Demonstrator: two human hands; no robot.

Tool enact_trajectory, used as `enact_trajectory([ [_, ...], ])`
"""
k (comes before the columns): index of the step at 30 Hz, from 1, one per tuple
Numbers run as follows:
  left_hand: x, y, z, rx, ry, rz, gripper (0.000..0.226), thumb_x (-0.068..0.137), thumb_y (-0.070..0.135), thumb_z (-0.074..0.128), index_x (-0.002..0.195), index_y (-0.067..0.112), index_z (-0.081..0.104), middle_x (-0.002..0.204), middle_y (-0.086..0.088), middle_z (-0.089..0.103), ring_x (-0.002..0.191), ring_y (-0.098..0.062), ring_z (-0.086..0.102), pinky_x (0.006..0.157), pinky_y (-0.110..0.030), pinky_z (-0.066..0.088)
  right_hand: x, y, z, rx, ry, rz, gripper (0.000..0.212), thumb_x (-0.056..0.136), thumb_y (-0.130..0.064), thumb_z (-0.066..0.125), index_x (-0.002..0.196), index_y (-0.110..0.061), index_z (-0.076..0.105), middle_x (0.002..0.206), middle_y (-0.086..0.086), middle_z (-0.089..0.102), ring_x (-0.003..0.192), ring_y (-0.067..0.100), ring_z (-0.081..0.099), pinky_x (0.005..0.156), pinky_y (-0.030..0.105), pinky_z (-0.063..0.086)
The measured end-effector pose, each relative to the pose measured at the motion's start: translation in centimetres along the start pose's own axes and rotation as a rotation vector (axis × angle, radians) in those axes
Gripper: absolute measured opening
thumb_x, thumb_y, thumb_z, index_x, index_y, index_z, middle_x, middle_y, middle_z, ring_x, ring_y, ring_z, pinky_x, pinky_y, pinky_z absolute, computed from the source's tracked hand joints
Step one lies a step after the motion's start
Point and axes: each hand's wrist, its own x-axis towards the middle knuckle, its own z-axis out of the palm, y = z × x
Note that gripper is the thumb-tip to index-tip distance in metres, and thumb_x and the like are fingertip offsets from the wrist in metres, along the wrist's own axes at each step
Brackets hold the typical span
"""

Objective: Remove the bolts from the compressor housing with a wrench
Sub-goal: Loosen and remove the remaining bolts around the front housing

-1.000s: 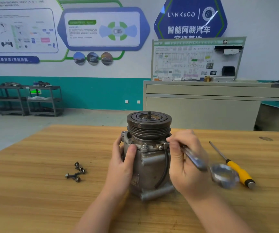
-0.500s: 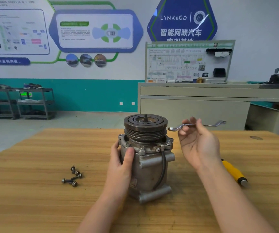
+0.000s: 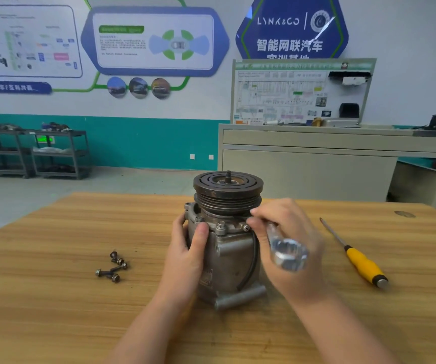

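Observation:
A grey metal compressor (image 3: pixel 230 256) with a dark grooved pulley (image 3: pixel 228 189) on top stands upright on the wooden table (image 3: pixel 54 298). My left hand (image 3: pixel 188 256) grips its left side, thumb on the front of the housing. My right hand (image 3: pixel 287 245) holds a silver ring wrench (image 3: pixel 286 252); its far end sits at the housing's right flange under my fingers, and its near ring end points toward me. Two bolts (image 3: pixel 221 225) still stand on the front flange. Several removed bolts (image 3: pixel 113 266) lie loose on the table to the left.
A yellow-handled screwdriver (image 3: pixel 358 258) lies on the table to the right of my right hand. Beyond the table stand a beige cabinet (image 3: pixel 316 166) and dark metal shelving (image 3: pixel 33 153) by the wall.
My right hand, which half a second ago had lifted the wrench up beside the pulley, has come back down and set it at the right flange. My left hand has stayed on the housing.

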Motion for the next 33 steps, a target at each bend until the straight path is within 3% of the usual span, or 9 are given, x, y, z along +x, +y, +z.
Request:
enact_trajectory([
  [2, -0.1, 0.2, 0.0, 0.002, 0.006, 0.01, 0.072, 0.068, 0.062, 0.045, 0.13, 0.026, 0.041, 0.112, 0.017, 0.059, 0.091, 0.023, 0.054, 0.074, 0.002, 0.039, -0.5, -0.4, 0.8, 0.095, 0.118, 0.116, 0.02, 0.102, -0.027, 0.041, 0.09, -0.015, 0.052, 0.079, 0.009, 0.056, 0.067, 0.019, 0.052, 0.065, 0.025, 0.044],
  [6, -0.3, 0.3, 0.2, 0.002, -0.001, -0.012, 0.065, 0.071, 0.059, 0.043, 0.129, 0.029, 0.04, 0.114, 0.017, 0.057, 0.09, 0.026, 0.052, 0.072, 0.004, 0.037, 0.3, 0.1, 1.2, 0.525, 0.597, 0.722, 0.026, 0.103, -0.025, 0.03, 0.083, -0.016, 0.044, 0.066, 0.003, 0.06, 0.038, 0.015, 0.038, 0.041, 0.021, 0.033],
  [10, -0.1, 0.0, 0.3, 0.057, 0.004, -0.015, 0.072, 0.071, 0.063, 0.036, 0.135, 0.029, 0.039, 0.133, 0.0, 0.052, 0.123, -0.012, 0.046, 0.108, -0.032, 0.033, 2.5, 3.5, -0.1, 0.971, 0.553, 1.369, 0.027, 0.104, -0.019, 0.033, 0.084, -0.01, 0.049, 0.053, 0.003, 0.057, 0.032, 0.008, 0.038, 0.032, 0.016, 0.03],
  [12, 0.0, 0.0, 0.4, 0.055, -0.011, -0.028, 0.077, 0.07, 0.065, 0.036, 0.138, 0.029, 0.036, 0.136, -0.002, 0.049, 0.127, -0.017, 0.043, 0.113, -0.042, 0.029, 2.9, 4.2, -0.7, 1.132, 0.589, 1.447, 0.027, 0.103, -0.018, 0.036, 0.084, -0.007, 0.051, 0.056, 0.006, 0.057, 0.035, 0.008, 0.044, 0.033, 0.017, 0.036],
  [15, -0.1, -0.1, 0.3, 0.053, -0.02, -0.029, 0.073, 0.072, 0.064, 0.036, 0.136, 0.03, 0.037, 0.135, -0.003, 0.049, 0.127, -0.016, 0.043, 0.112, -0.037, 0.03, 2.6, 3.8, -1.2, 1.138, 0.683, 1.302, 0.026, 0.103, -0.021, 0.038, 0.086, -0.008, 0.052, 0.063, 0.008, 0.064, 0.045, 0.011, 0.055, 0.042, 0.02, 0.046],
  [18, -0.1, 0.1, 0.2, 0.05, -0.029, -0.036, 0.057, 0.073, 0.063, 0.037, 0.123, 0.037, 0.042, 0.129, 0.003, 0.053, 0.12, -0.01, 0.048, 0.099, -0.02, 0.036, 2.2, 2.8, -1.2, 0.824, 0.63, 1.087, 0.024, 0.104, -0.025, 0.038, 0.086, -0.012, 0.047, 0.061, 0.004, 0.065, 0.041, 0.01, 0.054, 0.044, 0.021, 0.047],
  [21, -0.2, 0.3, 0.3, -0.002, -0.044, -0.043, 0.044, 0.072, 0.061, 0.04, 0.11, 0.038, 0.046, 0.115, 0.014, 0.057, 0.099, 0.018, 0.054, 0.072, 0.002, 0.038, 2.0, 1.8, -0.9, 0.573, 0.527, 0.876, 0.02, 0.102, -0.025, 0.039, 0.085, -0.018, 0.047, 0.065, 0.003, 0.067, 0.039, 0.012, 0.053, 0.044, 0.023, 0.047],
  [26, -0.2, 0.2, 0.2, -0.04, -0.035, -0.02, 0.046, 0.071, 0.06, 0.042, 0.11, 0.035, 0.047, 0.111, 0.014, 0.059, 0.084, 0.025, 0.054, 0.065, 0.003, 0.038, 1.4, 0.3, -0.7, 0.331, 0.327, 0.553, 0.017, 0.097, -0.035, 0.047, 0.082, -0.04, 0.053, 0.073, 0.005, 0.064, 0.044, 0.012, 0.057, 0.05, 0.025, 0.048],
  [33, 0.0, -0.2, 0.3, -0.01, -0.021, 0.018, 0.037, 0.082, 0.045, 0.048, 0.117, 0.031, 0.044, 0.11, 0.015, 0.058, 0.083, 0.024, 0.054, 0.069, 0.001, 0.04, -0.6, -0.3, 0.4, -0.032, 0.062, -0.011, 0.011, 0.097, -0.019, 0.052, 0.09, -0.01, 0.054, 0.075, 0.009, 0.061, 0.067, 0.012, 0.054, 0.064, 0.018, 0.045],
])
